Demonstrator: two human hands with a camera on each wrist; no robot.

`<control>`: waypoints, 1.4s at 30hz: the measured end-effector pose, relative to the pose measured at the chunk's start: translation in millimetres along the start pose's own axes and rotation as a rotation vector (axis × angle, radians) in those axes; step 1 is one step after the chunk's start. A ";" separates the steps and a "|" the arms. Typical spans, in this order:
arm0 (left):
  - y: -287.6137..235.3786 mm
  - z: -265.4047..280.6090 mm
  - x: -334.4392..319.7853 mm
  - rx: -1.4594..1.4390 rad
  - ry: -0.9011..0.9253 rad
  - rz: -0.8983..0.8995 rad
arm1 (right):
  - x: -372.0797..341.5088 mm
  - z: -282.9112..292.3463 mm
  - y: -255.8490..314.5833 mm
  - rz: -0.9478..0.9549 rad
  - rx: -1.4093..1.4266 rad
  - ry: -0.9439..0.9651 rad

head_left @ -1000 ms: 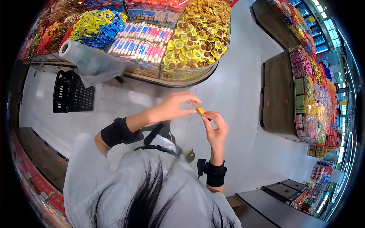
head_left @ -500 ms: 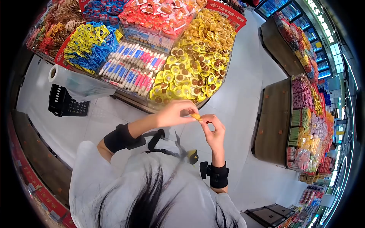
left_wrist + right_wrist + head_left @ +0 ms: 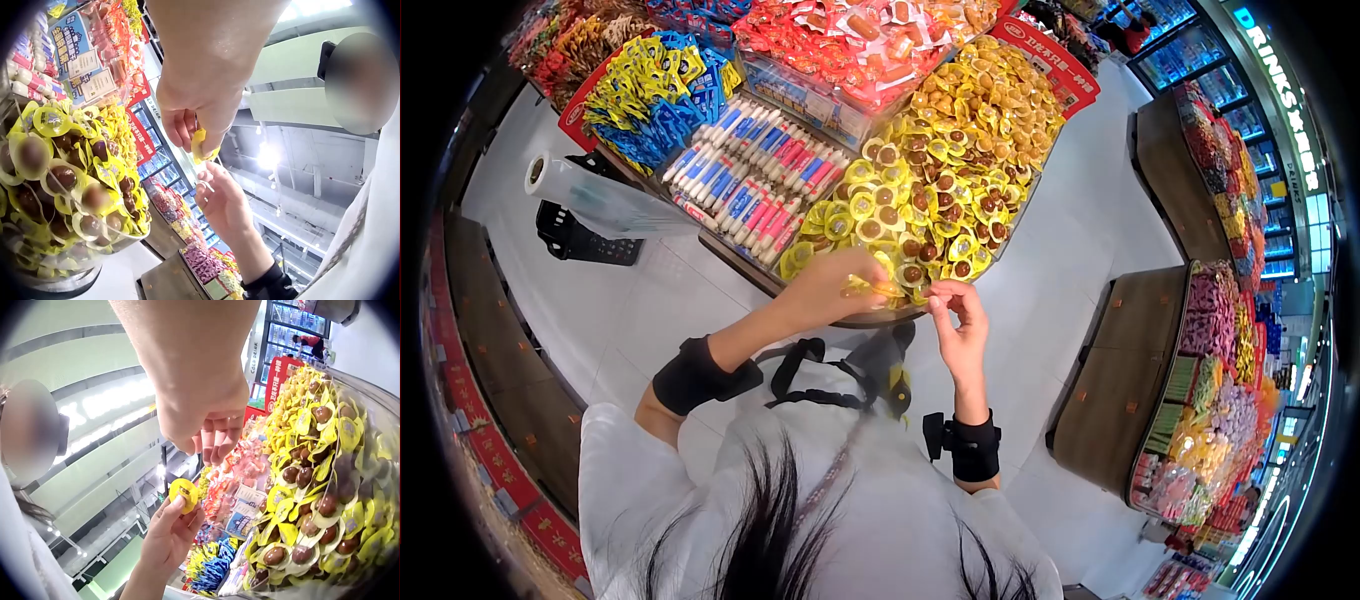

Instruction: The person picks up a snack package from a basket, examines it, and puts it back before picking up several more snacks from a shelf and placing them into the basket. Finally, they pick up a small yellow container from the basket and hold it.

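Note:
My left hand (image 3: 825,290) pinches a small round yellow snack packet (image 3: 184,495) between thumb and fingers. The same packet (image 3: 201,147) shows under the left fingertips in the left wrist view. Just to the right, my right hand (image 3: 962,325) is raised with loosely bent fingers and nothing held. Its fingertips are close to the packet in the left wrist view. Both hands are over the near edge of a bin heaped with yellow-and-clear packets (image 3: 331,503), each holding a brown ball-shaped snack.
Stick-shaped white, blue and pink packs (image 3: 745,185) fill the neighbouring bin, with red packets (image 3: 830,55) behind. A plastic bag roll (image 3: 600,190) stands at the left above a black basket (image 3: 585,238) on the floor. Another wooden display stand (image 3: 1115,380) is to the right.
The candy stand has come nearer beneath the hands. Right fingers that pinched the yellow packet have let go and moved slightly apart, while the left hand keeps hold of it.

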State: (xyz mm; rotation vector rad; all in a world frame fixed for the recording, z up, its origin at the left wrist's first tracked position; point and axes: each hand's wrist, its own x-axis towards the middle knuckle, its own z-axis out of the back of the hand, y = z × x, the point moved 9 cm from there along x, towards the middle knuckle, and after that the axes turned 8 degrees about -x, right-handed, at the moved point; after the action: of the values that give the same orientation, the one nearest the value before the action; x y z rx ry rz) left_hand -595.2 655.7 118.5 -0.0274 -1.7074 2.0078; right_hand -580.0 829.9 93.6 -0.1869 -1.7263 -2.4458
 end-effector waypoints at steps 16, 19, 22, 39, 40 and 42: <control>45.0 -11.9 241.5 0.126 -0.293 0.130 | 143.9 119.9 -85.7 0.005 0.226 0.176; 73.9 -10.7 290.5 0.210 -0.347 0.128 | 160.9 133.9 -101.0 -0.011 0.232 0.196; 91.6 -6.8 327.9 0.379 -0.425 0.063 | 170.5 144.2 -109.1 -0.012 0.196 0.244; 143.8 -42.8 360.6 1.224 -0.290 0.057 | 201.0 160.7 -146.0 -0.051 0.282 0.371; 140.0 -42.6 357.6 1.165 -0.302 0.049 | 201.9 160.5 -146.0 -0.048 0.291 0.379; 133.7 -39.6 354.9 1.065 -0.319 0.051 | 203.9 160.9 -145.9 -0.047 0.301 0.383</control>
State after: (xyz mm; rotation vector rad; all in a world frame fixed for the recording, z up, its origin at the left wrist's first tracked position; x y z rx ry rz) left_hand -940.3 815.8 91.8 0.6312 -0.5822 2.8031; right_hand -804.4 1020.9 49.5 0.3358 -1.8945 -2.0399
